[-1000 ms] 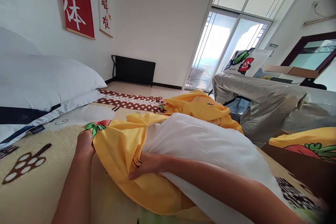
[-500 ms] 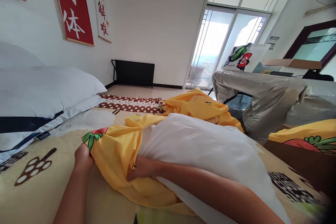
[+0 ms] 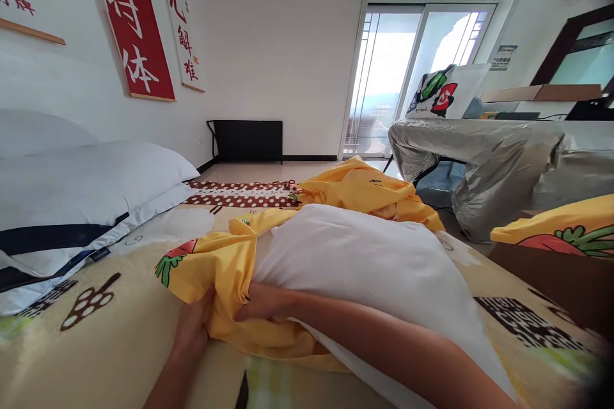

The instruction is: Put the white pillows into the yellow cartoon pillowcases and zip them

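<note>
A plump white pillow (image 3: 374, 275) lies on the patterned bed, its left end tucked into a yellow pillowcase (image 3: 225, 255) with a carrot print at the corner. My left hand (image 3: 194, 319) grips the outside of the case below that corner, fingers partly hidden by the cloth. At the mouth of the case, my right hand (image 3: 261, 301) is closed on the yellow fabric, its forearm lying across the front of the pillow. Some of its fingertips are out of sight in the folds.
More yellow cloth (image 3: 359, 185) is heaped behind the pillow. White pillows with a dark band (image 3: 86, 179) are stacked at left. A cardboard box (image 3: 551, 281) holding yellow carrot-print fabric (image 3: 561, 227) stands at right. Behind it is a table under silvery covering (image 3: 499, 147).
My left hand has moved right and down from the carrot-print corner to the case's lower side. The right hand stays at the case's mouth. The view has shifted slightly.
</note>
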Demonstrator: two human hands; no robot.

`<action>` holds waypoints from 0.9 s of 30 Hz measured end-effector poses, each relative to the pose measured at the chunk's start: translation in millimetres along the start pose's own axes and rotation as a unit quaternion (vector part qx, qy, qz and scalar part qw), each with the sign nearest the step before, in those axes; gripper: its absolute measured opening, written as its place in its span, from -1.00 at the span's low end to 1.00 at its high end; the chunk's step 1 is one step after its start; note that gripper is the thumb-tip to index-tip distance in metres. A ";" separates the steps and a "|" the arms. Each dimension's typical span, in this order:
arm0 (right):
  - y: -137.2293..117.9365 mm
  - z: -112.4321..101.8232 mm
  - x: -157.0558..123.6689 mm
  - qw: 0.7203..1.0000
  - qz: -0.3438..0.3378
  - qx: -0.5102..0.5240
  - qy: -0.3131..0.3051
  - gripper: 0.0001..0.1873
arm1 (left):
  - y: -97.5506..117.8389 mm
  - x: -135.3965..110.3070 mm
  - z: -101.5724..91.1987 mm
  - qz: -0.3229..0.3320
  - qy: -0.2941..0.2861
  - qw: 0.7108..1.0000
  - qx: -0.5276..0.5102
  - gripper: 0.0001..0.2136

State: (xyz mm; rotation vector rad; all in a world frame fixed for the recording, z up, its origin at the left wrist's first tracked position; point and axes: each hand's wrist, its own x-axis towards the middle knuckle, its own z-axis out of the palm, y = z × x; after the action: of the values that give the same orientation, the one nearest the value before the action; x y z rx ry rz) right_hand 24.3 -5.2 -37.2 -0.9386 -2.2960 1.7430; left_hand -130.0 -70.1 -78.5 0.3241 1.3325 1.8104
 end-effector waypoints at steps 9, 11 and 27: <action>9.1 -17.8 -100.6 0.998 0.019 -0.057 0.013 -0.80 | 1.9 26.0 -22.9 -0.094 0.017 0.993 -0.073 -0.54; 16.9 -13.9 -116.5 0.979 -0.051 -0.197 0.027 -0.80 | 6.4 27.2 -23.0 -0.122 0.024 0.988 -0.091 -0.52; -44.4 -50.6 -133.3 0.946 0.032 -0.313 0.073 -0.85 | 18.2 -5.3 -12.3 -0.095 0.056 0.992 -0.055 -0.52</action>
State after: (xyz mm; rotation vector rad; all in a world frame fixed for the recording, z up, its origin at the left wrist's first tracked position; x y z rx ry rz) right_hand 135.5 -40.4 56.1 -1.1853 -2.7839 0.9027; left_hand -143.1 -83.7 -66.1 0.0341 1.2874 1.7533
